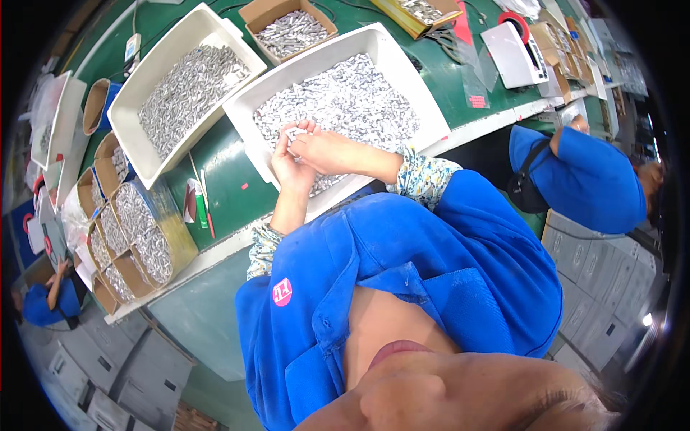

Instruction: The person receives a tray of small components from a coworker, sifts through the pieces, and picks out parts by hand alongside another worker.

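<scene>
Small silver parts (345, 100) fill the white tray (424, 93); left hand (287, 165) and right hand (320, 149) pinch one small piece (293, 133) together above it.

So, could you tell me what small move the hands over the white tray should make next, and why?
Probably set the small silvery piece down. Both the left hand and right hand pinch it together above the nearer white tray of similar pieces, so nothing else can be picked up until it is released.

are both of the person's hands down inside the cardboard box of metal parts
No, both hands, the left hand and the right hand, are together over the nearer white tray of small silvery parts, not the cardboard box.
</scene>
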Available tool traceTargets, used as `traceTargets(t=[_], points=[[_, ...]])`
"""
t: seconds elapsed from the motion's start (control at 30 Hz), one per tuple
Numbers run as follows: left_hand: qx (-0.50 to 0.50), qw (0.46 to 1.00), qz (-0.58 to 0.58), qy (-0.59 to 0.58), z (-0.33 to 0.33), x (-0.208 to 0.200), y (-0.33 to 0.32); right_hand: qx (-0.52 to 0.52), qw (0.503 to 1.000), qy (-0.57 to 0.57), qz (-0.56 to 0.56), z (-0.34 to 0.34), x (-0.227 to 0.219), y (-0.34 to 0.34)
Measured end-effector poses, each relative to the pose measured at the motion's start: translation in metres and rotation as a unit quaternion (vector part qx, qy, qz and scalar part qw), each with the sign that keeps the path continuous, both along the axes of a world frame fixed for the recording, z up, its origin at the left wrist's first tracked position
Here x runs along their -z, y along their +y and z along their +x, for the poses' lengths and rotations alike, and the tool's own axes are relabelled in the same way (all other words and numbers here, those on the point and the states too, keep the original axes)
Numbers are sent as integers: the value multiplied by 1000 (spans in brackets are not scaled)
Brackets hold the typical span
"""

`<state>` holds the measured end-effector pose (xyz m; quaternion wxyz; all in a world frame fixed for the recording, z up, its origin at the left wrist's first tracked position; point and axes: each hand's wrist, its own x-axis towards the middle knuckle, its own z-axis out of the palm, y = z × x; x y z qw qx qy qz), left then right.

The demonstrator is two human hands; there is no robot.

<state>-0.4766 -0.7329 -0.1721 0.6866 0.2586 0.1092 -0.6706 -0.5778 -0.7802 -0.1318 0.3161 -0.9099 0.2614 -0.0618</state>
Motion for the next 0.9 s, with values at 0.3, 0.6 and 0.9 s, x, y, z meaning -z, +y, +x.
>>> traceTargets(t=[0.3,0.6,0.9], points=[[55,998,-9,25,-3,7,2,-13,995,-19,-95,-7,5,22],[-88,995,41,-25,-18,-9,-12,146,968,-142,144,-13,12,11],[-178,977,94,-67,-66,-17,-48,21,949,-210,234,-61,23,-46]])
